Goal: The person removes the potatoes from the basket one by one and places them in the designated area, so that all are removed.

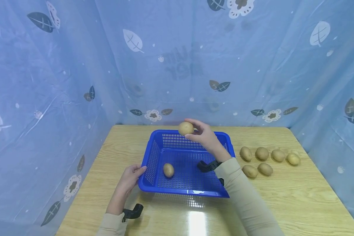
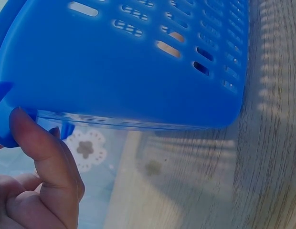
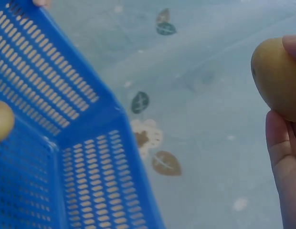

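Note:
My right hand (image 1: 203, 133) pinches a potato (image 1: 186, 128) between thumb and fingers, above the far rim of a blue plastic basket (image 1: 188, 194). The same held potato (image 3: 277, 78) shows at the right edge of the right wrist view. With my left hand (image 1: 129, 179) I grip the basket's left rim, thumb on top; in the left wrist view its fingers (image 2: 47, 162) curl at the rim beside the basket's wall (image 2: 114, 81). Inside the basket, left of its middle, lies one potato (image 1: 168, 170). The right forearm covers the basket's near right corner.
Several potatoes (image 1: 262, 153) lie in two loose rows on the wooden table (image 1: 306, 196), right of the basket. A blue patterned curtain (image 1: 177, 65) hangs behind the table and along both sides. Each wrist wears a black strap with a camera mount (image 1: 133, 211).

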The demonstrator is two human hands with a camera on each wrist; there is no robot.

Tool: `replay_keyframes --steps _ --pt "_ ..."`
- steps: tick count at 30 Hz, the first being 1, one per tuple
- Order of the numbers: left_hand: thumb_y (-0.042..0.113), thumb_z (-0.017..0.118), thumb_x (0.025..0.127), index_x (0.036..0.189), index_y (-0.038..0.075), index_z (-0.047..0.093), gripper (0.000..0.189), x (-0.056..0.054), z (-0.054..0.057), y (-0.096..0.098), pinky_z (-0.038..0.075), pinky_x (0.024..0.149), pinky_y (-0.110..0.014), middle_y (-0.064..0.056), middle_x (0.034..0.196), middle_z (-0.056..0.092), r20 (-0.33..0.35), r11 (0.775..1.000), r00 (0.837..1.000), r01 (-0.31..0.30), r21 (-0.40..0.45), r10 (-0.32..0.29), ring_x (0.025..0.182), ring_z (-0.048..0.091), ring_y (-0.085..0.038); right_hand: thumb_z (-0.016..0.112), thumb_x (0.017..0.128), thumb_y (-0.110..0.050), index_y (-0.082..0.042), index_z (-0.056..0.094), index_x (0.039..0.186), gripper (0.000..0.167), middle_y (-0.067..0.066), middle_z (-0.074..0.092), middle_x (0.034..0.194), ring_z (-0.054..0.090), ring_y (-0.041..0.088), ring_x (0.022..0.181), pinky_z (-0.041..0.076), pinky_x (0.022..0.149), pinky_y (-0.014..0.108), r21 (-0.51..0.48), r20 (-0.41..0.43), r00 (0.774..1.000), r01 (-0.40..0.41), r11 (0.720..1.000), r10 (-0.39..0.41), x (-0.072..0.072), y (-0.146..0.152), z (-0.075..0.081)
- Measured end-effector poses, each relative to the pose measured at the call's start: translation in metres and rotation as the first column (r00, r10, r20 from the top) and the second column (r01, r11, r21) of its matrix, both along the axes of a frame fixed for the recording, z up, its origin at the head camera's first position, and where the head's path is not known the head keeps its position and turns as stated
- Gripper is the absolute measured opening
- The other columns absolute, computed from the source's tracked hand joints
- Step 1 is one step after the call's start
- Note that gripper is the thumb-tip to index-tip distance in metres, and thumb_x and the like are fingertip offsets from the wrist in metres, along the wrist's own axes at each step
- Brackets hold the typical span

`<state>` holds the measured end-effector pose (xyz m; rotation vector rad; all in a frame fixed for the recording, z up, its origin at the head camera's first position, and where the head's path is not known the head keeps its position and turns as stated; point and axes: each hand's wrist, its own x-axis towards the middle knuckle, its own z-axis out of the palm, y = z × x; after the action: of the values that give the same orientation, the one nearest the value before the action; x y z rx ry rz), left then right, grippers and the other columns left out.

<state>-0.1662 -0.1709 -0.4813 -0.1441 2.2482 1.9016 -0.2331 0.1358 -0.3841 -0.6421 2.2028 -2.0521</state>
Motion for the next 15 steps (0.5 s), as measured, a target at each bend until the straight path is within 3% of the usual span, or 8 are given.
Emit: replay_keyframes --steps 5,15 --pt "0.020 0.050 0.099 0.117 -0.007 0.056 0.033 0.000 0.000 0.000 0.059 0.073 -0.035 -0.021 0.103 0.068 0.002 1.000 1.000 -0.001 -0.006 0.001 0.088 0.069 -0.028 0.070 0.085 -0.010 -0.010 0.043 0.141 0.063 0.012 0.050 0.137 0.056 0.021 0.114 0.052 0.088 0.029 0.006 -0.013 0.999 0.049 0.999 -0.049 0.009 0.018 0.008" --pt "0.021 0.050 0.099 0.116 -0.007 0.056 0.034 0.000 0.000 0.000 0.059 0.074 -0.034 -0.019 0.101 0.069 -0.003 1.000 1.000 0.000 -0.009 0.000 0.087 0.069 -0.025 0.066 0.087 -0.005 -0.005 0.043 0.141 0.058 0.014 0.048 0.140 0.058 0.009 0.110 0.051 0.088 0.020 -0.017 -0.123 0.978 0.169 0.985 -0.170 0.027 0.062 0.010"
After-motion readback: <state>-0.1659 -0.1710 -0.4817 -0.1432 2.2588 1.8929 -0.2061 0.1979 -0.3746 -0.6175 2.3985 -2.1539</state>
